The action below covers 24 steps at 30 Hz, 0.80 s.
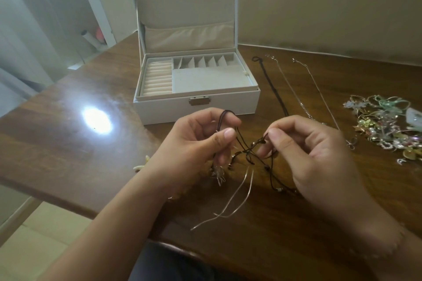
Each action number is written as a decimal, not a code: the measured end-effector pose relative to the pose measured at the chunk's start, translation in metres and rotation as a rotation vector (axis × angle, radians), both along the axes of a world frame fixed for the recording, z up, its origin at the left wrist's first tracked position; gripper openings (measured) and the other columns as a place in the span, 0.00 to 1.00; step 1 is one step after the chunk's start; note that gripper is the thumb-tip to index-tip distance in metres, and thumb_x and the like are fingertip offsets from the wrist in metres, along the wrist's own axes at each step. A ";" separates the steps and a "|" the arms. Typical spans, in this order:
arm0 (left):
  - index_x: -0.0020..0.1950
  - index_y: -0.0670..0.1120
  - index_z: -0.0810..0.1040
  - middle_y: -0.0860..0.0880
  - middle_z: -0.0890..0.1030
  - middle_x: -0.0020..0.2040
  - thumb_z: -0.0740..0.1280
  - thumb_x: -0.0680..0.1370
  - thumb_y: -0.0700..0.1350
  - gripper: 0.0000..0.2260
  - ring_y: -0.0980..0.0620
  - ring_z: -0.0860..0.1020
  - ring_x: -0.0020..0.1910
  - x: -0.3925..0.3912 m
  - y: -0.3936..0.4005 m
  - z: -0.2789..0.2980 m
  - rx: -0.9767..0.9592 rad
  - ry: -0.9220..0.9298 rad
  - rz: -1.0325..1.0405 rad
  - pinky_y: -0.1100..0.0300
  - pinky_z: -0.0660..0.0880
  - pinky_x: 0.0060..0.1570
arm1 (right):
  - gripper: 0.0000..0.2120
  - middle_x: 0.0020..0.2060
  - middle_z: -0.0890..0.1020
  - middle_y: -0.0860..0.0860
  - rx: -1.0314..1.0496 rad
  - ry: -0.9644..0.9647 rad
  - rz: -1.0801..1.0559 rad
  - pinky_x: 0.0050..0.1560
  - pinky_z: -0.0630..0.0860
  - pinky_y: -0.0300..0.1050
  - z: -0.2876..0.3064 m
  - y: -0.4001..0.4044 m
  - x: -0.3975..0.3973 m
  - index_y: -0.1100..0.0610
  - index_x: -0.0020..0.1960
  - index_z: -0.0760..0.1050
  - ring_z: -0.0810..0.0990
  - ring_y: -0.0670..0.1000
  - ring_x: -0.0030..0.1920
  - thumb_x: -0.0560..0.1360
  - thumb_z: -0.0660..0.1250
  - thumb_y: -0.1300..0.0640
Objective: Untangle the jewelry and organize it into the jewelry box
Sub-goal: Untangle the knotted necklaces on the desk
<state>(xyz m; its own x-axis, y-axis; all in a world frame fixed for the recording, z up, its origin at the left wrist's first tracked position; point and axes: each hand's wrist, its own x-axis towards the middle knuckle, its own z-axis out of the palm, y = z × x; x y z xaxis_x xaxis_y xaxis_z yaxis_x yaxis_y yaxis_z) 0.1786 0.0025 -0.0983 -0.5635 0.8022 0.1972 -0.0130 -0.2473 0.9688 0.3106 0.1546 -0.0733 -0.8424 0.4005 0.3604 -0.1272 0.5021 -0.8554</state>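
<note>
Mid-untangle at a wooden table [68, 143]: the left hand [196, 143] pinches a loop of dark cord [225, 116] between thumb and forefinger, while the right hand [315, 153] pinches the same knot [247, 151] of cord and small beads, held just above the tabletop at its near edge. A thin silver chain [230, 203] trails out of the knot toward the person & lies on the wood.

The white jewelry box [198, 107] stands open just behind the hands, lid up, with ring rolls at left, a row of small slots at the back & a flat tray in front; no jewelry visible inside. To its right, three necklaces lie straight & side by side: a dark cord necklace [271, 82], a beaded chain [294, 93] & a fine chain [319, 89]. Further right sits a pile of earrings & trinkets [386, 128], well apart from the hands.

Judgement: cord & chain look light, limp & snag-prone; the fine chain could kink or snap if tugged, so hold near the crossing & ease loops apart, no pulling on ends. Open room lies at left on bare wood; table edge is close to the dangling chain, so it could slip off.
</note>
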 end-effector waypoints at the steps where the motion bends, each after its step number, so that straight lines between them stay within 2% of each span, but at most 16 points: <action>1: 0.51 0.49 0.82 0.49 0.77 0.36 0.71 0.76 0.43 0.05 0.53 0.72 0.29 -0.001 0.000 -0.001 0.004 -0.005 0.013 0.65 0.71 0.31 | 0.08 0.37 0.85 0.46 -0.024 0.016 -0.006 0.32 0.78 0.63 0.000 0.001 0.000 0.50 0.44 0.79 0.80 0.65 0.33 0.79 0.63 0.52; 3: 0.50 0.48 0.82 0.49 0.77 0.36 0.70 0.76 0.43 0.04 0.54 0.70 0.28 -0.001 0.000 -0.001 0.014 -0.015 0.046 0.66 0.68 0.28 | 0.09 0.38 0.85 0.47 -0.087 0.049 -0.033 0.31 0.77 0.58 0.001 0.004 0.000 0.51 0.44 0.78 0.78 0.65 0.35 0.77 0.61 0.51; 6: 0.49 0.49 0.82 0.52 0.75 0.33 0.69 0.75 0.46 0.05 0.56 0.65 0.26 -0.001 0.000 0.000 0.019 -0.013 0.092 0.67 0.64 0.26 | 0.09 0.39 0.84 0.50 -0.193 0.111 -0.082 0.34 0.73 0.38 0.001 0.009 0.000 0.52 0.44 0.76 0.77 0.55 0.35 0.78 0.59 0.52; 8: 0.47 0.51 0.83 0.53 0.72 0.31 0.67 0.77 0.46 0.05 0.56 0.62 0.26 -0.001 0.000 0.001 -0.003 -0.018 0.125 0.66 0.60 0.25 | 0.09 0.40 0.83 0.54 -0.273 0.170 -0.140 0.35 0.70 0.39 0.002 0.013 0.000 0.51 0.43 0.75 0.78 0.51 0.38 0.78 0.58 0.53; 11: 0.45 0.52 0.84 0.50 0.66 0.31 0.64 0.78 0.46 0.08 0.54 0.59 0.26 -0.002 0.000 0.002 -0.019 -0.026 0.147 0.66 0.58 0.24 | 0.09 0.44 0.83 0.57 -0.407 0.248 -0.236 0.36 0.71 0.43 0.006 0.020 0.000 0.50 0.44 0.73 0.77 0.53 0.42 0.78 0.56 0.53; 14: 0.43 0.52 0.84 0.54 0.65 0.29 0.65 0.77 0.48 0.08 0.57 0.59 0.26 -0.002 0.000 0.005 -0.044 -0.066 0.223 0.67 0.59 0.24 | 0.10 0.40 0.84 0.53 -0.611 0.328 -0.298 0.39 0.71 0.44 0.009 0.028 0.000 0.52 0.46 0.71 0.78 0.51 0.40 0.82 0.53 0.57; 17: 0.42 0.51 0.85 0.56 0.65 0.25 0.70 0.76 0.51 0.07 0.56 0.58 0.25 0.000 0.000 0.005 -0.112 -0.012 0.309 0.65 0.57 0.25 | 0.09 0.37 0.82 0.51 -0.810 0.382 -0.277 0.42 0.72 0.46 0.012 0.038 0.000 0.53 0.47 0.70 0.78 0.50 0.39 0.83 0.53 0.56; 20: 0.42 0.50 0.85 0.55 0.65 0.23 0.70 0.72 0.53 0.08 0.56 0.59 0.24 0.002 0.000 0.005 -0.189 0.038 0.356 0.65 0.58 0.24 | 0.10 0.30 0.75 0.48 -0.970 0.329 -0.191 0.38 0.72 0.44 0.015 0.043 -0.001 0.52 0.44 0.69 0.74 0.50 0.34 0.82 0.55 0.55; 24: 0.44 0.44 0.83 0.60 0.72 0.22 0.70 0.77 0.43 0.04 0.63 0.70 0.21 0.006 0.004 0.009 -0.254 0.182 0.451 0.76 0.63 0.26 | 0.13 0.25 0.63 0.48 -1.018 0.256 -0.128 0.33 0.68 0.44 0.019 0.044 0.000 0.52 0.40 0.68 0.65 0.50 0.28 0.82 0.53 0.53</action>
<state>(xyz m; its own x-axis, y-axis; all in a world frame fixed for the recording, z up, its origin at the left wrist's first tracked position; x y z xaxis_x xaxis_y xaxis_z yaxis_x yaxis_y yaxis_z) 0.1850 0.0069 -0.0896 -0.8376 0.5237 0.1555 0.2138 0.0524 0.9755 0.3109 0.1988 -0.0542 -0.7192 0.6939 -0.0347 -0.3598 -0.4147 -0.8358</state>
